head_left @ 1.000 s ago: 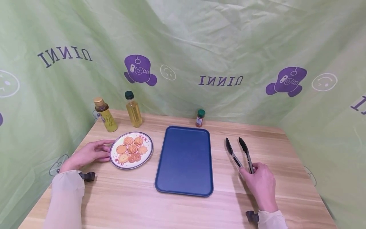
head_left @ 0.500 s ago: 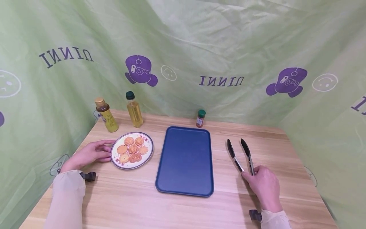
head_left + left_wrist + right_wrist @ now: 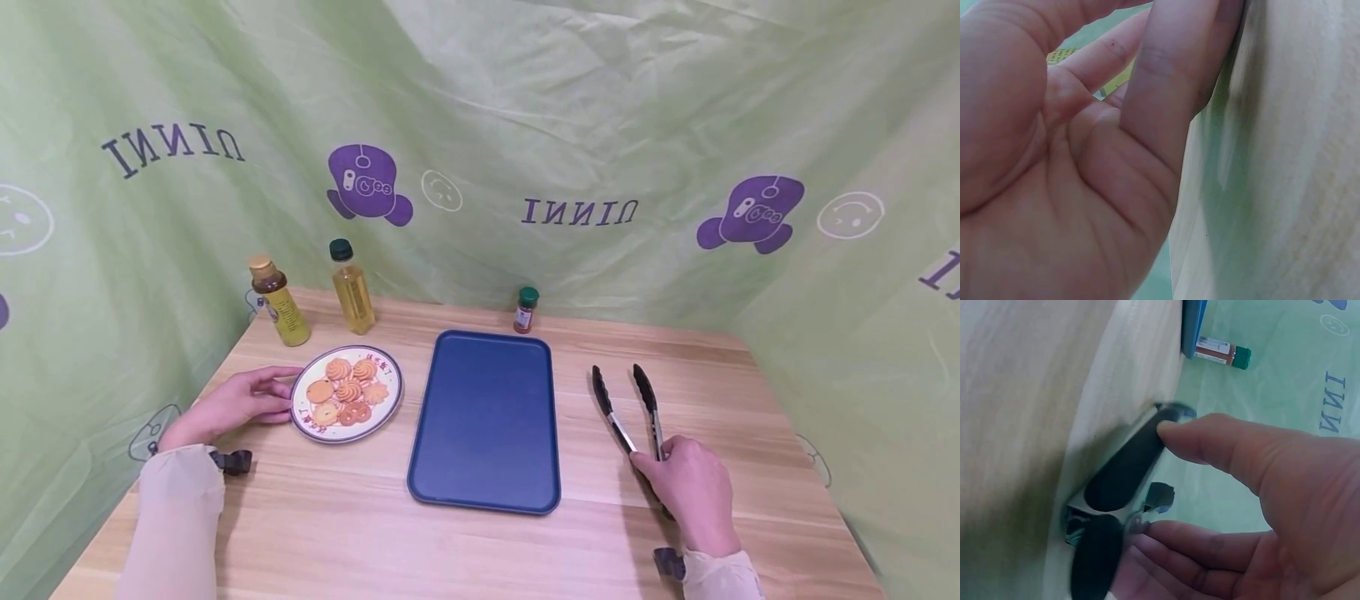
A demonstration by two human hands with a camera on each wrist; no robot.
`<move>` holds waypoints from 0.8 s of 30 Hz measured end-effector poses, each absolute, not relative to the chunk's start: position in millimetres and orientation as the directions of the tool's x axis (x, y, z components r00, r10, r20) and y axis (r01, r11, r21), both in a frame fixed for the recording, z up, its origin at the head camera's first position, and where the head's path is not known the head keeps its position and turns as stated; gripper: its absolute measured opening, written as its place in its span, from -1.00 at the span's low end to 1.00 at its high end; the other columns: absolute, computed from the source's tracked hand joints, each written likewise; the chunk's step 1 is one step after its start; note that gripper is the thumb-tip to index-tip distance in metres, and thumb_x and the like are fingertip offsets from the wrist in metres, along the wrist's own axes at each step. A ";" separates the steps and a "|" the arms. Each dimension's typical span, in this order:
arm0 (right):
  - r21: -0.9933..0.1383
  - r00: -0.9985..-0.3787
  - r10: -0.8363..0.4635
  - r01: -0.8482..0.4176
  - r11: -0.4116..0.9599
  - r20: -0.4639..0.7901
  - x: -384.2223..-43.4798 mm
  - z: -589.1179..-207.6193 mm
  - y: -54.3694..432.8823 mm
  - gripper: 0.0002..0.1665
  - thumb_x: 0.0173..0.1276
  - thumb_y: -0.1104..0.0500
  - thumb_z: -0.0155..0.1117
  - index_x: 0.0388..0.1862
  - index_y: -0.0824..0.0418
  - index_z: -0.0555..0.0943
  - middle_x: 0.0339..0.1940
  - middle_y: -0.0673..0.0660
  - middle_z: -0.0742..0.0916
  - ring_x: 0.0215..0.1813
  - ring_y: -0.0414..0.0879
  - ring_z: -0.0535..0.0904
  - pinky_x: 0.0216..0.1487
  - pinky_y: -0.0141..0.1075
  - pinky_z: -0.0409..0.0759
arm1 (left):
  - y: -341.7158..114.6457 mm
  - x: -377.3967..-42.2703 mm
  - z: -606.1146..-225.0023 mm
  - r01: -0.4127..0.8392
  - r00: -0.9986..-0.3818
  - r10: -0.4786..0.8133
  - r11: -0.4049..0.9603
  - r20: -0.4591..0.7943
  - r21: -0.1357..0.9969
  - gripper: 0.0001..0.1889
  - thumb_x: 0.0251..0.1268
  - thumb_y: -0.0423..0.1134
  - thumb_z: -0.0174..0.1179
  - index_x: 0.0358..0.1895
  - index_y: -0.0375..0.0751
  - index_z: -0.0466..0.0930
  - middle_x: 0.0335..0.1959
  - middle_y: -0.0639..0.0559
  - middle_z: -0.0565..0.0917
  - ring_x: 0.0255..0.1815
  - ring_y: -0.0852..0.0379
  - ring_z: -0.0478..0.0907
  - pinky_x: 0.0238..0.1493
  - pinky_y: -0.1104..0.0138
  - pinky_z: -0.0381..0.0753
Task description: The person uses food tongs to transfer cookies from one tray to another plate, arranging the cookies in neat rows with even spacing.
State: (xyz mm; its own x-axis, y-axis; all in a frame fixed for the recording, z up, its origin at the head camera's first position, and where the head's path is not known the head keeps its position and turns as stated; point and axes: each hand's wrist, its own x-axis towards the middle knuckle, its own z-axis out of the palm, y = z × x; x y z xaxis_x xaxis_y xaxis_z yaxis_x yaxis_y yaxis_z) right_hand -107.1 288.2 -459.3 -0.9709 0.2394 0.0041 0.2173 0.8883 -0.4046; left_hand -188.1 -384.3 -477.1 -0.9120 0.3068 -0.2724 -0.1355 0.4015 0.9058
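Note:
In the head view, my left hand (image 3: 228, 408) is at the left rim of a round plate (image 3: 303, 421) with several cookies (image 3: 348, 390) on it. Its fingertips touch the rim; the left wrist view shows mostly palm and fingers (image 3: 1160, 81). On the right, my right hand (image 3: 692, 487) holds a pair of tongs (image 3: 622, 433) with black scalloped tips, spread apart and pointing away from me. In the right wrist view, the thumb (image 3: 1197, 440) presses one dark arm of the tongs and the other fingers lie on the far side. Nothing is between the tips.
Between the hands a blue rectangular tray (image 3: 487, 417) lies on the wooden table (image 3: 337, 525). At the back left stand a bottle with a tan cap (image 3: 281, 304) and an oil bottle with a dark cap (image 3: 352, 292). Behind the tray is a small green-capped jar (image 3: 525, 312). A green curtain (image 3: 480, 100) encloses the table.
My right hand has shifted slightly right and closer to me with the tongs, whose tips are now a little wider apart. The left hand and plate have stayed in place.

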 end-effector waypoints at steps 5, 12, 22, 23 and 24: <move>-0.398 -0.975 0.223 0.213 0.892 -0.021 -108.3 -458.0 287.3 -0.53 0.32 -0.14 0.53 -0.47 0.19 0.61 -0.51 0.14 0.66 -0.40 0.08 0.55 -0.47 -0.16 0.43 | -384.6 -187.7 -476.1 -0.129 -0.911 0.310 0.408 -0.271 0.904 -0.19 0.62 -0.46 0.28 0.75 -0.57 0.04 0.24 -0.38 0.67 0.01 0.30 0.81 0.17 0.28 0.95; -0.387 -0.984 0.175 0.175 0.905 -0.036 -116.7 -457.3 285.8 -0.50 0.40 -0.16 0.51 -0.34 0.29 0.71 -0.46 0.18 0.71 -0.36 0.09 0.60 -0.39 -0.06 0.56 | -387.8 -183.4 -471.5 -0.138 -0.920 0.272 0.449 -0.282 0.883 -0.23 0.64 -0.46 0.25 0.74 -0.56 0.09 0.20 -0.37 0.64 -0.01 0.28 0.81 0.14 0.28 0.96; -0.385 -0.992 0.124 0.129 0.914 -0.038 -116.9 -440.9 298.5 -0.16 0.63 -0.29 0.32 0.32 0.50 0.67 0.04 0.46 0.85 -0.03 0.35 0.82 -0.22 0.12 0.79 | -380.6 -171.8 -443.4 0.009 -0.972 0.161 0.750 -0.170 0.662 -0.39 0.73 -0.22 0.25 0.59 -0.56 0.38 0.01 -0.26 0.79 -0.16 0.13 0.81 -0.15 0.35 0.86; -0.395 -0.994 0.112 0.110 0.912 -0.018 -117.2 -437.8 298.6 -0.17 0.64 -0.29 0.32 0.33 0.49 0.68 0.03 0.44 0.85 -0.03 0.33 0.82 -0.19 0.14 0.80 | -373.3 -171.8 -437.6 0.037 -0.980 0.151 0.781 -0.131 0.624 -0.40 0.74 -0.15 0.25 0.58 -0.51 0.43 0.01 -0.23 0.81 -0.13 0.08 0.81 -0.13 0.34 0.83; -0.404 -0.995 0.095 0.083 0.911 0.009 -117.7 -434.8 298.1 -0.19 0.65 -0.28 0.31 0.33 0.47 0.69 0.04 0.44 0.84 -0.02 0.31 0.81 -0.15 0.16 0.80 | -365.4 -172.3 -431.9 0.063 -0.986 0.143 0.800 -0.087 0.597 -0.40 0.75 -0.09 0.25 0.57 -0.47 0.47 0.02 -0.24 0.82 -0.10 0.02 0.81 -0.11 0.29 0.82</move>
